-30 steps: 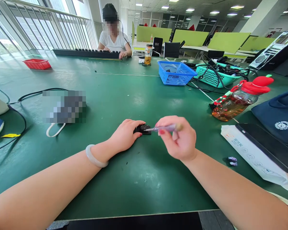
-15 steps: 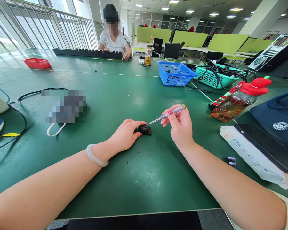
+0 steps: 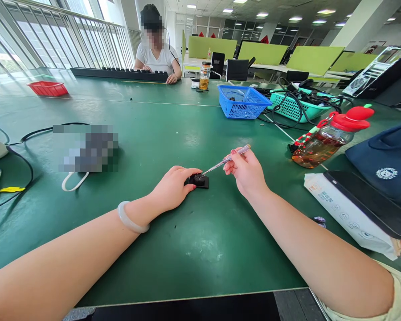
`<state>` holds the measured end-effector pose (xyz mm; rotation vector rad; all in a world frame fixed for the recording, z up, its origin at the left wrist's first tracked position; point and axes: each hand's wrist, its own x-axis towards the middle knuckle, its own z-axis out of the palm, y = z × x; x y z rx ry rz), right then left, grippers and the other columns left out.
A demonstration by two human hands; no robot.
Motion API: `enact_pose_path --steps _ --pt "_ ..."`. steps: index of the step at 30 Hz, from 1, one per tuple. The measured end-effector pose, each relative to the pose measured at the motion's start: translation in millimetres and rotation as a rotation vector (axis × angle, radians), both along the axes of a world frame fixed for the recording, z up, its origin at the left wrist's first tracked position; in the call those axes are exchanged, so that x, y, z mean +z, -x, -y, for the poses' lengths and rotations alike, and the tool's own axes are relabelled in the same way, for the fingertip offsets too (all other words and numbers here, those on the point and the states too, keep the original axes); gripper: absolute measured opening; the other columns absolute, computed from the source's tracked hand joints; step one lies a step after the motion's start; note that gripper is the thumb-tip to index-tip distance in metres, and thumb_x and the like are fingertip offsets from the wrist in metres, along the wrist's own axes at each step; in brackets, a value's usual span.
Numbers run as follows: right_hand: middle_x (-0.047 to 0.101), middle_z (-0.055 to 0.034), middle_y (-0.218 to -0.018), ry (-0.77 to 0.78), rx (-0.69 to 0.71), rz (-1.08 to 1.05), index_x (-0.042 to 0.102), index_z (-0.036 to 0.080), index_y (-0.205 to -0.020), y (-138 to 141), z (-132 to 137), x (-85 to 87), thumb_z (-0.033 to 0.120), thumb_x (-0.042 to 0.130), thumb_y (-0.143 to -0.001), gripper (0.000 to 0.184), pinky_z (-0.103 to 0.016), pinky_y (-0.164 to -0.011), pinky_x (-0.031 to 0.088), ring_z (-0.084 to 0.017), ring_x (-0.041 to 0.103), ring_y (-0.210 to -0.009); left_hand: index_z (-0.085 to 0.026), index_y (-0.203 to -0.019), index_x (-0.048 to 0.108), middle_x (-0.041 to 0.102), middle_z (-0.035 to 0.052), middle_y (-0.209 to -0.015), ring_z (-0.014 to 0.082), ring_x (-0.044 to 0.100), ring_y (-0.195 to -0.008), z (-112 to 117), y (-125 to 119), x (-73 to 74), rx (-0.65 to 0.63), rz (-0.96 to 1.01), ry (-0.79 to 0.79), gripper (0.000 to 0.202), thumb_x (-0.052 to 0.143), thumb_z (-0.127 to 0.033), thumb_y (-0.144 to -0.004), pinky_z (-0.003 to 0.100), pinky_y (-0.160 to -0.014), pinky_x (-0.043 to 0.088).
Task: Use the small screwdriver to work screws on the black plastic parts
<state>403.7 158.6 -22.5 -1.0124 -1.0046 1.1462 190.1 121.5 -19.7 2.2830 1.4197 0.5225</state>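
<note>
On the green table (image 3: 153,263), a small black square part (image 3: 200,180) with a raised round middle lies flat. My left hand (image 3: 172,189) grips its left side between thumb and fingers, pressing it to the tabletop. A slim screwdriver (image 3: 220,163) with a clear handle is held like a pen in my right hand (image 3: 247,174). Its metal tip meets the top of the black part, near my left fingertips. The exact spot under the tip is too small to make out.
A blue basket (image 3: 242,102) and a green basket (image 3: 302,107) heaped with black cables stand farther back. To the right are a red-lidded bottle (image 3: 330,138) and a white packet (image 3: 341,209). A red tray (image 3: 47,89) sits far left; a person (image 3: 157,53) sits across the table.
My right hand has shifted slightly, and the screwdriver leans a little lower, its tip still at the black part. The whole view has moved a bit. My left hand keeps its grip.
</note>
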Motion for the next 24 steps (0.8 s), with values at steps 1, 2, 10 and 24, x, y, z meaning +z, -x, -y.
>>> enact_pose_path --steps 1,2,10,24 --pt "0.062 0.0059 -0.067 0.051 -0.008 -0.021 0.053 0.021 -0.083 -0.6 -1.1 -0.5 0.038 0.075 -0.08 0.028 -0.019 -0.047 0.05 -0.007 0.059 -0.05 -0.026 -0.129 0.058 0.068 0.0052 -0.119 0.0289 0.052 -0.12 0.0 0.0 0.0 0.0 0.001 0.0 0.041 0.051 -0.027 -0.089 0.048 -0.106 0.045" --pt "0.061 0.0058 -0.065 0.101 -0.017 -0.036 0.054 0.02 -0.082 -1.0 -1.8 -1.0 0.035 0.075 -0.081 0.026 -0.019 -0.047 0.051 -0.007 0.059 -0.05 -0.026 -0.129 0.058 0.068 0.0051 -0.119 0.0289 0.052 -0.12 -0.1 0.1 -0.1 0.0 0.002 -0.001 0.041 0.051 -0.027 -0.089 0.048 -0.106 0.046" --pt "0.064 0.0008 -0.063 0.287 -0.013 -0.047 0.058 0.017 -0.079 3.0 1.0 -0.6 0.026 0.071 -0.087 0.017 -0.019 -0.051 0.058 -0.009 0.063 -0.051 -0.026 -0.13 0.058 0.067 0.0043 -0.119 0.0283 0.051 -0.119 -0.2 -0.6 -1.0 -0.001 -0.007 0.007 0.04 0.051 -0.026 -0.09 0.046 -0.106 0.045" --pt "0.065 0.003 -0.063 0.222 -0.029 -0.047 0.058 0.017 -0.082 5.1 4.1 2.4 0.026 0.068 -0.089 0.015 -0.019 -0.053 0.058 -0.008 0.064 -0.052 -0.025 -0.134 0.055 0.065 0.0055 -0.125 0.0281 0.049 -0.124 -0.2 -0.4 -1.4 0.017 -0.002 0.028 0.044 0.053 -0.026 -0.091 0.046 -0.109 0.043"
